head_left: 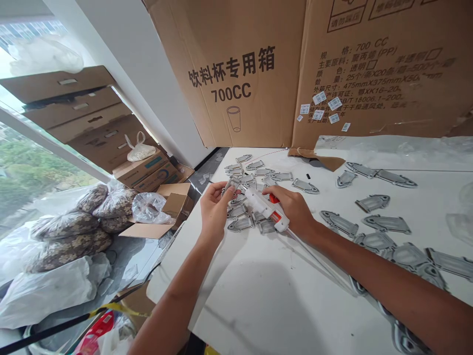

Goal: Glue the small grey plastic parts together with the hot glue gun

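Near the middle of the table, my right hand (pixel 293 207) is wrapped round a white hot glue gun (pixel 260 203) with a red trigger. Its nozzle points up and left, at a small grey boat-shaped plastic part (pixel 232 184) pinched in my left hand (pixel 216 204). Whether the nozzle touches the part I cannot tell. Several more grey boat-shaped parts (pixel 241 225) lie around and under the glue gun. A thin white cord runs from the gun's rear end beneath my right forearm.
More grey parts (pixel 387 223) lie on the right of the white table (pixel 266 296). A large cardboard box (pixel 251 29) with small stickers stands along the back. On the left are an open carton (pixel 177 207), stuffed patterned bags (pixel 66 229) and stacked boxes (pixel 99 133).
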### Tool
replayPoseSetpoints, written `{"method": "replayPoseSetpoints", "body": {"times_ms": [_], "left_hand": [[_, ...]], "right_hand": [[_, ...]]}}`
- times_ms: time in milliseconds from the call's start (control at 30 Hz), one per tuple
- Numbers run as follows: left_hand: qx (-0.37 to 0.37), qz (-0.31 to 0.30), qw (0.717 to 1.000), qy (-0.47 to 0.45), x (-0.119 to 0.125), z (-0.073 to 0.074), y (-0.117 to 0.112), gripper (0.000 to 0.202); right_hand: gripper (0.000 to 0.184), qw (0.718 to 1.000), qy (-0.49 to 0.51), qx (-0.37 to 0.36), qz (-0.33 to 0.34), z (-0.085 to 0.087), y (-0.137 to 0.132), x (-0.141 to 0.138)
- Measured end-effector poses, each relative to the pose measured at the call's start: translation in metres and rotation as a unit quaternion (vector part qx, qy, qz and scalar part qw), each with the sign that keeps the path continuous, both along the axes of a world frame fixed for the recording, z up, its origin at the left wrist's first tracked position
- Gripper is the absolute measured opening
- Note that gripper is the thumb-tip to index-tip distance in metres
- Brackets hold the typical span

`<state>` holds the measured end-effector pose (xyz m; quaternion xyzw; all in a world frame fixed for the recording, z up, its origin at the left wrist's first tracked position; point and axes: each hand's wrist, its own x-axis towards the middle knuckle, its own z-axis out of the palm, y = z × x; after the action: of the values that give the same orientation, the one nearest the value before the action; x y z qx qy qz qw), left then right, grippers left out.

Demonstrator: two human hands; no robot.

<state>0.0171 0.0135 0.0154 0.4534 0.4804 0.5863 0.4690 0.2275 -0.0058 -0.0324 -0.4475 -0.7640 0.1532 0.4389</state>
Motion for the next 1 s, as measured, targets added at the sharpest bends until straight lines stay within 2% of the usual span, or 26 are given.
{"method": "replayPoseSetpoints", "body": {"times_ms": [200,333,533,733,1000], "left_hand": [[-0.031,0.009,0.999,-0.035,-0.002,0.004,0.000,0.040],[-0.027,0.000,1.000,-0.010,-0.002,0.004,-0.001,0.037],[-0.022,-0.045,0.997,0.051,0.001,-0.001,-0.002,0.033],[-0.011,-0.036,0.996,0.079,0.003,0.001,-0.004,0.032],[-0.004,-0.122,0.988,0.097,0.015,-0.002,-0.013,0.038]], "right_hand": [[0.032,0.995,0.067,0.043,-0.067,-0.001,0.001,0.003],[0.029,0.989,0.101,0.036,-0.106,-0.005,0.005,0.003],[0.013,0.980,0.120,0.027,-0.159,-0.008,0.009,0.001],[0.010,0.989,0.103,0.020,-0.106,-0.007,0.009,0.002],[0.025,0.994,0.085,0.045,-0.046,-0.001,0.008,0.001]]}}
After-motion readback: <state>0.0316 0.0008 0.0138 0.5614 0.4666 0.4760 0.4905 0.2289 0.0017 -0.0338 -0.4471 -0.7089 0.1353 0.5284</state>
